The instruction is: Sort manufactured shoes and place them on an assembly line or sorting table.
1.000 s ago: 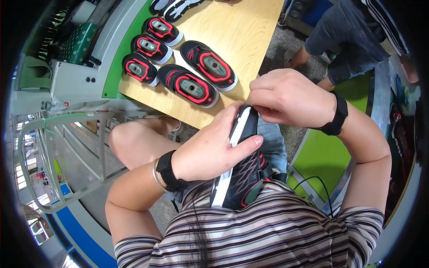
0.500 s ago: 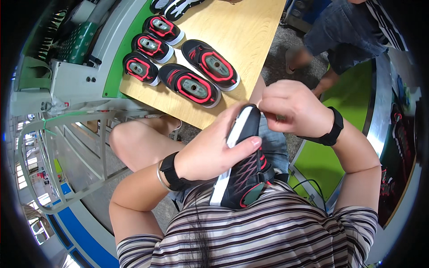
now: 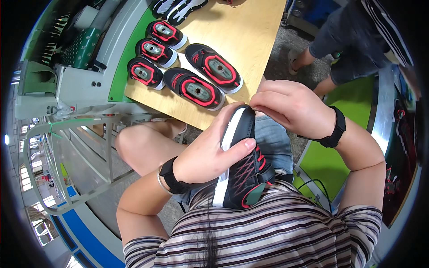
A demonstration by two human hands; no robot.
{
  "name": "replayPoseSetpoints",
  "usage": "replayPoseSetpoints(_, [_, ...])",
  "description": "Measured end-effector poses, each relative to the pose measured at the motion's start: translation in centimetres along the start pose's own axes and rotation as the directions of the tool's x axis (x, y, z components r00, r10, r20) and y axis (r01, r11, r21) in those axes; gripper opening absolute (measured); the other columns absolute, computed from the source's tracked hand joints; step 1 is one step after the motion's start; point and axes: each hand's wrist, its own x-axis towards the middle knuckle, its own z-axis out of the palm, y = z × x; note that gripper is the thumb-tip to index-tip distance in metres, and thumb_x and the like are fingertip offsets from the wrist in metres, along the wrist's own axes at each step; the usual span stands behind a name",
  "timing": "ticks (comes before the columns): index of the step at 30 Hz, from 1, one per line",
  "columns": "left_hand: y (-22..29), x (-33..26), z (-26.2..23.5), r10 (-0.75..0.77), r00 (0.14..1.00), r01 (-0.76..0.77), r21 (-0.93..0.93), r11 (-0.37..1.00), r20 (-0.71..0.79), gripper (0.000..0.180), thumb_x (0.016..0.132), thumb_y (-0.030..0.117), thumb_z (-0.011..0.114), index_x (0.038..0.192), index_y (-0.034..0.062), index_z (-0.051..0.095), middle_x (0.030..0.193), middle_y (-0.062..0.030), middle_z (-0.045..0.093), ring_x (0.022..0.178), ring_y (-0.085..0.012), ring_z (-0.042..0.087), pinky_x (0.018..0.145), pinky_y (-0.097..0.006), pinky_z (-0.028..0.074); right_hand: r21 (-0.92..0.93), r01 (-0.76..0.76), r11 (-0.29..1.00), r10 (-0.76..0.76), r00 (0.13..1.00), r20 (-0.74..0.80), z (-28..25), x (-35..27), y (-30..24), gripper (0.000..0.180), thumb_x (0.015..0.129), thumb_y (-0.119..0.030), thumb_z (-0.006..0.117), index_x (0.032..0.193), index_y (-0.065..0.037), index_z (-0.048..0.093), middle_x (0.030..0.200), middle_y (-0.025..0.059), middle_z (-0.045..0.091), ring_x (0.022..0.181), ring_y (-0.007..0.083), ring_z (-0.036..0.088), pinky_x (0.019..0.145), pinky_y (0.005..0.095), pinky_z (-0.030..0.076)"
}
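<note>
A black sneaker (image 3: 239,187) with a white sole and red laces is tilted against my striped shirt, its toe pointing away from me. My left hand (image 3: 208,154) grips it around the sole and forefoot, thumb lying across the upper. At the toe tip, my right hand (image 3: 288,107) has its fingers pinched together against the shoe's edge; whatever is between them, if anything, is too small to make out. On the wooden table (image 3: 241,27) ahead stand more black and red shoes, the nearest being a sneaker (image 3: 196,89) with a grey-green form inside.
A green-edged machine (image 3: 80,85) borders the table on the left. A metal tube frame (image 3: 109,152) stands beside my bent leg. Another person (image 3: 339,40) is at the upper right, near a green platform (image 3: 348,107). More shoes lie on a rack (image 3: 400,147) at far right.
My right hand has shifted slightly left, and its fingers now meet the toe edge more closely. The sneaker stays in my left hand. The other person's legs have moved slightly.
</note>
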Motion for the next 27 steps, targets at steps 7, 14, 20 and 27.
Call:
replayPoseSetpoints(7, [-1.1, 0.1, -1.2, 0.096, 0.995, -0.083, -0.443, 0.892, 0.005, 0.079, 0.094, 0.027, 0.069, 0.156, 0.0052, 0.027, 0.145, -0.0142, 0.047, 0.134, -0.0211, 0.046, 0.114, -0.036, 0.034, -0.005, -0.174, 0.985, 0.174, 0.984, 0.028, 0.2, 1.5, 0.4, 0.012, 0.08, -0.004, 0.067, 0.086, -0.002, 0.056, 0.08, 0.0124, 0.053, 0.069, 0.0286, 0.055, 0.065, 0.0376, 0.045])
replayPoseSetpoints(14, [-3.6, 1.5, -3.3, 0.477, 0.82, -0.549, -0.202, 0.811, -0.315, 0.083, 0.092, 0.008, 0.067, 0.158, 0.0073, 0.018, 0.154, -0.0149, 0.037, 0.142, -0.0238, 0.038, 0.117, -0.038, 0.029, 0.553, -0.596, 0.582, 0.574, 0.783, 0.239, 3.1, -2.4, 0.6, 0.028, 0.103, -0.019, 0.057, 0.08, -0.005, 0.05, 0.079, -0.002, 0.049, 0.078, 0.0069, 0.049, 0.069, 0.0244, 0.041])
replayPoseSetpoints(20, [-4.4, 2.5, -3.2, 0.415, 0.816, -0.535, -0.256, 0.805, -0.402, 0.082, 0.091, 0.016, 0.067, 0.157, 0.0061, 0.019, 0.152, -0.0187, 0.038, 0.138, -0.0265, 0.043, 0.115, -0.04, 0.035, 0.664, -0.419, 0.619, 0.443, 0.885, 0.145, 7.3, -4.2, 0.7, 0.104, 0.077, -0.048, 0.086, 0.151, -0.003, 0.028, 0.146, 0.0131, 0.045, 0.136, 0.0241, 0.044, 0.115, 0.0395, 0.034])
replayPoseSetpoints(27, [-2.8, 4.7, -5.3, 0.396, 0.818, -0.453, -0.041, 0.891, -0.418, 0.078, 0.098, 0.023, 0.065, 0.159, 0.0042, 0.02, 0.158, -0.0187, 0.031, 0.145, -0.03, 0.034, 0.119, -0.041, 0.028, 0.754, -0.366, 0.545, 0.623, 0.779, -0.072, 8.4, -3.0, 0.5, 0.096, 0.078, -0.009, 0.086, 0.153, -0.003, 0.026, 0.141, 0.011, 0.049, 0.134, 0.0197, 0.045, 0.114, 0.0378, 0.036])
